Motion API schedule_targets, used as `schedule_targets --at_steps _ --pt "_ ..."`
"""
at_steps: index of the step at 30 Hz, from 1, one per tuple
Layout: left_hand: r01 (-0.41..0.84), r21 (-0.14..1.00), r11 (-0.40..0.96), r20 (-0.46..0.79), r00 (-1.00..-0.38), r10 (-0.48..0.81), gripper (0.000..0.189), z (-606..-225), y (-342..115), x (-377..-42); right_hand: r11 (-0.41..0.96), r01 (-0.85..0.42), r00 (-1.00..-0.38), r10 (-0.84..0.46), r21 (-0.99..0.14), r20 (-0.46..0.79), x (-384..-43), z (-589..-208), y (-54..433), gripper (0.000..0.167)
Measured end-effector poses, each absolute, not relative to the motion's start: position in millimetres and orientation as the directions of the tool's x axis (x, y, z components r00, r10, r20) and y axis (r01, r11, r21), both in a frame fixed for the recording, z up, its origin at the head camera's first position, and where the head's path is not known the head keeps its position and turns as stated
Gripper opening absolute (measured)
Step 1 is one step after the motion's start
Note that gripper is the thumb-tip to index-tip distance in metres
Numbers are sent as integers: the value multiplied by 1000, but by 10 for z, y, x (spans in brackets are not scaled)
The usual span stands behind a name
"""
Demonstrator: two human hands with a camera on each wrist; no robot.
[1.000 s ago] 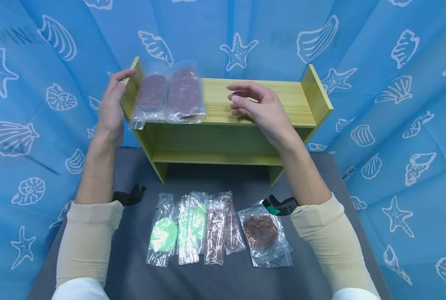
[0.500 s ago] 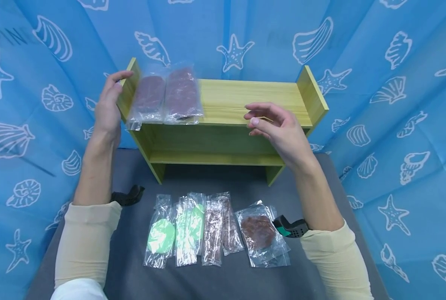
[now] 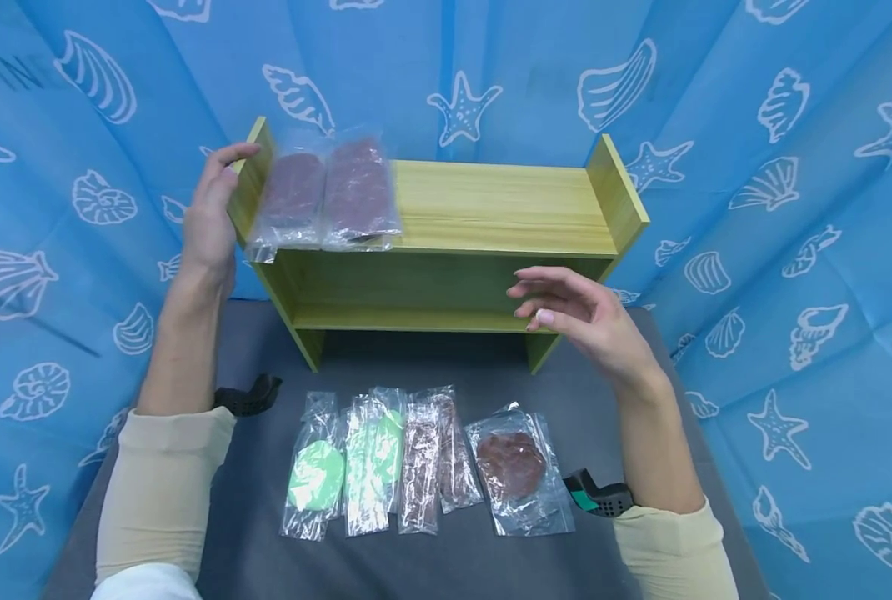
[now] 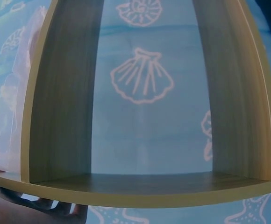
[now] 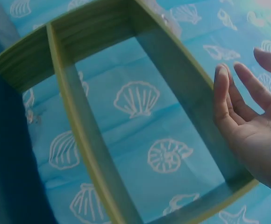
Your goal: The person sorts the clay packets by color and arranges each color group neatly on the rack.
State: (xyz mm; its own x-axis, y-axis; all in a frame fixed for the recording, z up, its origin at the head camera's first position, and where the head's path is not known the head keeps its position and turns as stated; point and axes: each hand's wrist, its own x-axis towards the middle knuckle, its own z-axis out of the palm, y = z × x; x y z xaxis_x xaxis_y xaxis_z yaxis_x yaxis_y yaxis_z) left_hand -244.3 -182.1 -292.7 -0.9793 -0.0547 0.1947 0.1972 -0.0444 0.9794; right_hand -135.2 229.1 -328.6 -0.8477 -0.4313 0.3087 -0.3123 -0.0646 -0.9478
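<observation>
My left hand holds the left side panel of a small wooden shelf. In the left wrist view its fingers lie along the outer face of that panel. Close to this hand, two clear bags with flat purplish-brown pieces, a left one and a right one, lie side by side on the top board. My right hand hangs in the air in front of the shelf's right half, fingers loosely bent and holding nothing. The right wrist view shows its palm bare.
On the grey table lie several clear bags: light green pieces at left, narrow brown ones mid-row, and a round brown piece at right. Behind the shelf's lower board hangs a blue shell-print curtain.
My right hand has moved down and to the right, away from the top board, to the front of the shelf. The left hand keeps its place on the side panel.
</observation>
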Motion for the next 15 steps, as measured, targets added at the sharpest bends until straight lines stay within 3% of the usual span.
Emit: schedule_targets --at_steps 15 --pt "194 979 -65 192 -981 -33 41 -2918 -1824 -2427 -51 -272 -843 -469 -961 263 -951 -3711 2551 49"
